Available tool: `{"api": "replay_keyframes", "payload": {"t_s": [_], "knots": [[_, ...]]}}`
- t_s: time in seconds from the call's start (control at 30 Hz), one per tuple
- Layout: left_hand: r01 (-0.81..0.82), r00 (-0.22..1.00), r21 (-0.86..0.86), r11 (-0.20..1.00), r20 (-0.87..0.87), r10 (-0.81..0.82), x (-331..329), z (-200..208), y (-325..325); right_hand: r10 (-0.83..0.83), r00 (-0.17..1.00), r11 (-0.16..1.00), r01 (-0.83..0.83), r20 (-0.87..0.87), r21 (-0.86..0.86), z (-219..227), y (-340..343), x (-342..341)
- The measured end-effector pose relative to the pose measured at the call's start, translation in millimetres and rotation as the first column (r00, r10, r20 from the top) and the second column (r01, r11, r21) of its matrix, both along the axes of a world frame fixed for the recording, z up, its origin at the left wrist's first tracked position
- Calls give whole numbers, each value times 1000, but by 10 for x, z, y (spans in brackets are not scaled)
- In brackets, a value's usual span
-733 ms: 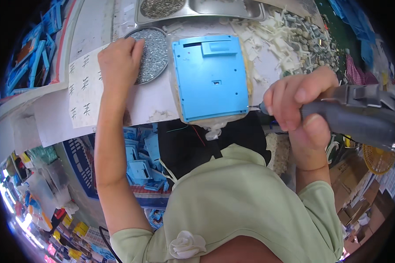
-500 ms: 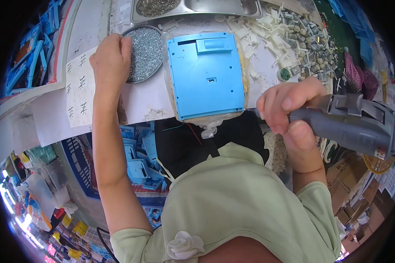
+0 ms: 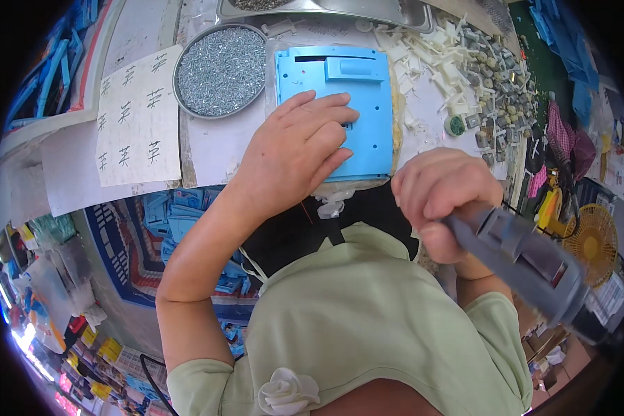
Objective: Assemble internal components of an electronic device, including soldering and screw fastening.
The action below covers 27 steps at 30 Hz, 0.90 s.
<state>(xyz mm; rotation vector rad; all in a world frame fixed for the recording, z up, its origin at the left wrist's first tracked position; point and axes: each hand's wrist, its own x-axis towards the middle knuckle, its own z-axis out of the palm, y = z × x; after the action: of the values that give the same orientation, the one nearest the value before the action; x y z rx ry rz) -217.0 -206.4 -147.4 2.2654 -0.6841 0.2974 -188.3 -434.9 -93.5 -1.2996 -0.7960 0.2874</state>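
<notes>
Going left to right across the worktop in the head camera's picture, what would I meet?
Sheet with handwritten characters, round dish of small metal pieces, blue plastic panel, loose white plastic parts, pile of small greyish parts.

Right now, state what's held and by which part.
Right hand: grey electric screwdriver, by its front end. Left hand: nothing gripped, only laid on the blue plastic casing.
</notes>
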Motion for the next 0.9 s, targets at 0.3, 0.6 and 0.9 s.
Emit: {"api": "replay_keyframes", "payload": {"t_s": [0.3,0.6,0.9], "knots": [[10,999,-20,1000,-52,-11,-17,-13,24,183,982,968,-173,-40,180,219,47,399],[1,997,-66,998,-81,-7,-1,-52,46,122,987,992,-123,104,5,-34,309,354],[2,995,-63,998,-103,-9,43,-48,61,52,997,993,-46,-49,109,0,285,750]]}}
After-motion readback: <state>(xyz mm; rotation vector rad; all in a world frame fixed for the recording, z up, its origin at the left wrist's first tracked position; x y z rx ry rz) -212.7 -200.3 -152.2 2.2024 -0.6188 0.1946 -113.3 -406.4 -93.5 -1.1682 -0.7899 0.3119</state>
